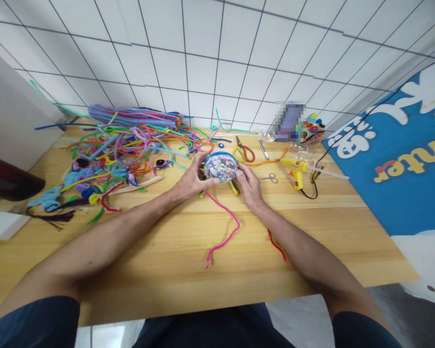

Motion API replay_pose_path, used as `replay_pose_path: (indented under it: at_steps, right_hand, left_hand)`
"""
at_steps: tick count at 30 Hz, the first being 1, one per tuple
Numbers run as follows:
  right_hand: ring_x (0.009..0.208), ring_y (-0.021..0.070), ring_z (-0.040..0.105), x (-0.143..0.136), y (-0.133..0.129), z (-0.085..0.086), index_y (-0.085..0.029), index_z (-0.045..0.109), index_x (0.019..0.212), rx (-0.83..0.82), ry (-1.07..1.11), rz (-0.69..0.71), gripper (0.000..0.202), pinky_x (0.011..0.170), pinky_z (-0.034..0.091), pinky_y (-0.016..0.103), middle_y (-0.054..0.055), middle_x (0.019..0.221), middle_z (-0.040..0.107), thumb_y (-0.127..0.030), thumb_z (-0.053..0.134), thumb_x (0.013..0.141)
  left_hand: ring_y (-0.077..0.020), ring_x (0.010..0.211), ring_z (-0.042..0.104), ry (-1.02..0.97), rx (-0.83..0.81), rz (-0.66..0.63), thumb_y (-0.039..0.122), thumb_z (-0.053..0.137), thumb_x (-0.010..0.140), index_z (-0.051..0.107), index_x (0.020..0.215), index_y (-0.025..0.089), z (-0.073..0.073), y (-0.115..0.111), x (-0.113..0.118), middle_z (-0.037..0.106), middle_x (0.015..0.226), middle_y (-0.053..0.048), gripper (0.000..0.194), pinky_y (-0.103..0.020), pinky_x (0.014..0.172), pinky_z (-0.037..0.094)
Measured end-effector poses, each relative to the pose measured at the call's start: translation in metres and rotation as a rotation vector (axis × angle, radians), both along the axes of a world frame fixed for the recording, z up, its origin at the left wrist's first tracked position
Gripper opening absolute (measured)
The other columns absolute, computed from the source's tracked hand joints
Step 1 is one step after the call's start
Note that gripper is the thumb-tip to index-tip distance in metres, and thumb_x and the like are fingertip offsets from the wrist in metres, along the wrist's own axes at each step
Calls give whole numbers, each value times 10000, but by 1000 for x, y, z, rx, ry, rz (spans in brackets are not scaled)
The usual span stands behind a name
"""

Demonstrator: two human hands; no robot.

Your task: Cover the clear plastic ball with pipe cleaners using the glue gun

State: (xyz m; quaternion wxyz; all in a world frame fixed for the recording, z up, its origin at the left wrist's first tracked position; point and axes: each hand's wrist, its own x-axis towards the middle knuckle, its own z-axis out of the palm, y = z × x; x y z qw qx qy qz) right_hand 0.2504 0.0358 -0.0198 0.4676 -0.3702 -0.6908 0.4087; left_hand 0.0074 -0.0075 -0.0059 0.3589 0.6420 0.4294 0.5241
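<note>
Over the middle of the table I hold a clear rounded container [221,167] filled with small multicoloured bits, with a blue rim along its far side. My left hand [195,176] wraps its left side, thumb along the near edge. My right hand [249,184] grips the right side with thumb and fingers. Beneath it, yellow-green handles [234,188] stick out; the rest of that tool is hidden. A pink pipe cleaner [235,224] lies bent in front of the container. Part of a red pipe cleaner [276,245] shows beside my right forearm.
Left, a tangled heap of coloured pipe cleaners [130,150] lies before a thick bundle [134,117]. Beyond my hands are scissors [244,152]; to the right, small metal scissors [271,178] and a yellow glue gun [296,173] with black cord. A tiled wall [203,53] bounds the back.
</note>
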Motion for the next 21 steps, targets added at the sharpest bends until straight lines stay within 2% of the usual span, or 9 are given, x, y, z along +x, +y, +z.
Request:
replay_pose_path:
  at_steps: [2,5,7,10,16,21]
  right_hand:
    - [1313,293,707,-1,-5,4,-278,719,1377,57,-28,-53,580,1156,561,473,89,1417,770,-719,602,1019]
    - [1111,258,755,-2,-11,11,-276,680,1332,98,-29,-142,485,991,625,431,93,1319,784,-649,628,1026]
    - [1033,240,743,-4,-14,14,-276,679,1209,145,-34,-181,355,911,632,402,78,1204,773,-575,658,1020]
    - [952,221,709,-5,-16,18,-274,660,995,237,-100,-177,184,874,623,383,45,1029,730,-457,659,1012]
    - [858,198,678,-5,-17,22,-268,617,937,270,-194,-182,155,802,591,349,25,935,713,-405,629,1010]
    - [819,193,661,-3,-18,24,-269,591,897,369,-256,-199,111,792,560,344,21,892,697,-328,594,992]
  left_hand:
    - [-381,1539,547,12,8,-1,614,955,760,464,1587,236,3,-1,3,533,1664,-161,1033,-499,1271,490]
    - [-377,1478,607,20,-53,11,606,942,780,480,1600,211,6,-3,5,609,1594,-156,1021,-500,1248,522]
    - [-369,1444,632,12,-73,33,593,940,783,486,1597,218,6,-4,5,616,1584,-153,1004,-509,1222,542]
    - [-356,1412,650,8,-64,48,582,929,796,503,1582,231,5,-4,4,624,1565,-145,961,-515,1201,552]
    - [-342,1380,668,36,-55,42,596,943,781,517,1537,217,6,-4,4,652,1508,-146,947,-481,1156,582]
    - [-344,1355,693,77,-4,28,595,942,782,519,1498,204,7,-5,4,676,1466,-149,919,-459,1120,617]
